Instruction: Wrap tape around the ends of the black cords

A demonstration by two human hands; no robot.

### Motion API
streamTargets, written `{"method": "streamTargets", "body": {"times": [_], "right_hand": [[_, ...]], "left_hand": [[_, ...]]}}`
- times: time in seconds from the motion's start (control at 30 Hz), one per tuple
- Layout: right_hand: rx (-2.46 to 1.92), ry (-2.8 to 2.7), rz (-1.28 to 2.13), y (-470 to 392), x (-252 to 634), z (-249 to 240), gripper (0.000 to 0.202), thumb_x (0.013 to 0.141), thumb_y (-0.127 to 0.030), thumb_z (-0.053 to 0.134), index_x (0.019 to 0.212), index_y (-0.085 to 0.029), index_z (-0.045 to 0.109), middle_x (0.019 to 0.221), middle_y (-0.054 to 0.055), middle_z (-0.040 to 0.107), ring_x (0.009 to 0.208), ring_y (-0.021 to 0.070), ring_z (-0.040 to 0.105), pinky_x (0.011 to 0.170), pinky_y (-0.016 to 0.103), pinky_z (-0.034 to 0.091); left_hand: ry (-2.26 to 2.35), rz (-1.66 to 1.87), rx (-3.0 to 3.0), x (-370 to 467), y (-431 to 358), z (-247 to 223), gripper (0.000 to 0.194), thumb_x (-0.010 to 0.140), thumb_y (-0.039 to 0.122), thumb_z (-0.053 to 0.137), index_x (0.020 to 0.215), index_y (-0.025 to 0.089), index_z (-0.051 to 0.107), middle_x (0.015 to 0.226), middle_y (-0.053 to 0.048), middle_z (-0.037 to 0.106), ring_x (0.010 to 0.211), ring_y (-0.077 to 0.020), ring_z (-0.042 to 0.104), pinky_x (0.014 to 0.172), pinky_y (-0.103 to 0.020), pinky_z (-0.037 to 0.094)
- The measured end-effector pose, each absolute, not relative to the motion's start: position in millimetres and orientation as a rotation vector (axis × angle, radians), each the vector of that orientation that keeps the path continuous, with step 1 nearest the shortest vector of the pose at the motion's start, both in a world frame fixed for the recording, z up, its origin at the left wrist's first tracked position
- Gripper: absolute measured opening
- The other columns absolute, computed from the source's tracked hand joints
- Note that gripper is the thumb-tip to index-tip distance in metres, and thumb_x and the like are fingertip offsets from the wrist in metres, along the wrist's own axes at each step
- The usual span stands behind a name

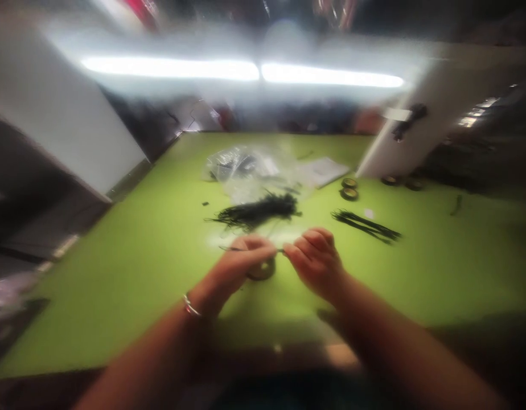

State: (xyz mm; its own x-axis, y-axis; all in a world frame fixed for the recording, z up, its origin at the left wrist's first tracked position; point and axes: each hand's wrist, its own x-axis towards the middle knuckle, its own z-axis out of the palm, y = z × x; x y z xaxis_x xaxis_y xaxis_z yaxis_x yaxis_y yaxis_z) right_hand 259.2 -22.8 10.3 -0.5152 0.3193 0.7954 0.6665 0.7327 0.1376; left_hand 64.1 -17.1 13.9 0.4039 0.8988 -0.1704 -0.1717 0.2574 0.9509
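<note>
Between my two hands runs a thin black cord (280, 250), its looped tail sticking out to the left of my left hand. My left hand (250, 253) is closed in a pinch on the cord, with a bracelet at the wrist. A dark roll of tape (263, 270) hangs or lies just under its fingers; whether they also grip it I cannot tell. My right hand (314, 256) has its fingers curled, pinching the cord's right end. Beyond them lies a loose pile of black cords (258, 212) on the green table.
A neater bundle of black cords (368, 226) lies to the right on the green table (160, 273). Behind are small tape rolls (349, 193), a clear plastic bag (241, 165) and a white pad (325, 171). Bright tube lights (173, 68) hang over the back, between white side panels.
</note>
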Motion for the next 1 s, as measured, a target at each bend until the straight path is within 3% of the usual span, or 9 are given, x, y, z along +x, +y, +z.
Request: {"method": "streamTargets", "body": {"times": [0.13,0.2,0.27,0.47,0.6,0.73,0.87,1.0], "right_hand": [[-0.858,-2.18,-0.356,-19.6,259.4,7.9,0.006,0.085,-0.015,0.061,0.082,-0.02,0.059,0.071,0.001,0.062,0.082,0.0186,0.05,0.088,0.037,0.039],[-0.895,-2.253,-0.161,-17.5,259.4,6.6,0.005,0.085,-0.022,0.061,0.089,-0.019,0.061,0.08,0.003,0.064,0.085,0.0202,0.052,0.09,0.04,0.039],[-0.908,-2.332,-0.006,-16.4,258.7,5.4,0.016,0.087,-0.023,0.057,0.101,-0.018,0.061,0.089,0.006,0.066,0.087,0.0211,0.054,0.09,0.041,0.039],[-0.971,-2.352,0.256,-18.7,259.4,6.9,0.018,0.094,-0.019,0.046,0.09,-0.019,0.063,0.078,0.004,0.066,0.071,0.015,0.057,0.067,0.027,0.042],[-1.081,-2.312,0.088,-22.9,261.5,10.3,0.018,0.092,-0.017,0.048,0.083,-0.019,0.064,0.07,0.002,0.063,0.065,0.0141,0.055,0.061,0.025,0.038],[-1.123,-2.261,-0.095,-24.9,259.8,9.4,0.019,0.092,-0.016,0.047,0.082,-0.018,0.063,0.068,0.002,0.063,0.063,0.0143,0.053,0.058,0.026,0.035],[-1.103,-2.173,-0.328,-23.0,258.4,7.1,0.019,0.093,-0.018,0.049,0.083,-0.018,0.064,0.064,0.002,0.061,0.06,0.0137,0.051,0.056,0.026,0.031],[-1.051,-2.132,-0.559,-22.1,257.6,7.2,0.016,0.091,-0.017,0.053,0.083,-0.018,0.066,0.058,0.0,0.056,0.057,0.0142,0.044,0.053,0.028,0.027]], "left_hand": [[0.915,1.002,1.4,64.5,-19.2,14.5,0.022,0.08,0.033,0.068,0.073,0.013,0.061,0.061,0.001,0.051,0.053,-0.0084,0.044,0.05,-0.022,0.033],[0.975,1.119,1.704,63.9,-17.3,12.8,0.018,0.08,0.027,0.067,0.071,0.013,0.063,0.068,-0.002,0.055,0.061,-0.0107,0.048,0.057,-0.025,0.038],[0.999,1.204,1.935,63.4,-14.6,10.1,0.014,0.081,0.023,0.066,0.071,0.013,0.065,0.073,-0.004,0.058,0.066,-0.0123,0.05,0.062,-0.027,0.04],[0.931,1.086,1.924,62.2,-11.1,6.7,0.012,0.083,0.026,0.065,0.081,0.014,0.066,0.078,-0.005,0.06,0.068,-0.0124,0.052,0.062,-0.025,0.042],[0.933,0.9,1.659,60.6,-12.5,9.3,0.021,0.081,0.029,0.067,0.095,0.014,0.067,0.075,-0.003,0.059,0.057,-0.0086,0.048,0.05,-0.021,0.037],[0.935,0.86,1.432,58.8,-12.4,9.5,0.021,0.075,0.026,0.071,0.091,0.012,0.069,0.07,-0.002,0.059,0.055,-0.0077,0.047,0.048,-0.02,0.035],[0.886,0.864,1.193,59.2,-12.1,8.7,0.022,0.07,0.022,0.074,0.089,0.011,0.07,0.051,0.004,0.047,0.047,-0.0062,0.038,0.044,-0.02,0.028],[0.858,0.9,1.045,63.0,-12.6,10.8,0.023,0.069,0.03,0.077,0.079,0.01,0.07,0.052,0.002,0.049,0.045,-0.0048,0.037,0.044,-0.02,0.026]]}}
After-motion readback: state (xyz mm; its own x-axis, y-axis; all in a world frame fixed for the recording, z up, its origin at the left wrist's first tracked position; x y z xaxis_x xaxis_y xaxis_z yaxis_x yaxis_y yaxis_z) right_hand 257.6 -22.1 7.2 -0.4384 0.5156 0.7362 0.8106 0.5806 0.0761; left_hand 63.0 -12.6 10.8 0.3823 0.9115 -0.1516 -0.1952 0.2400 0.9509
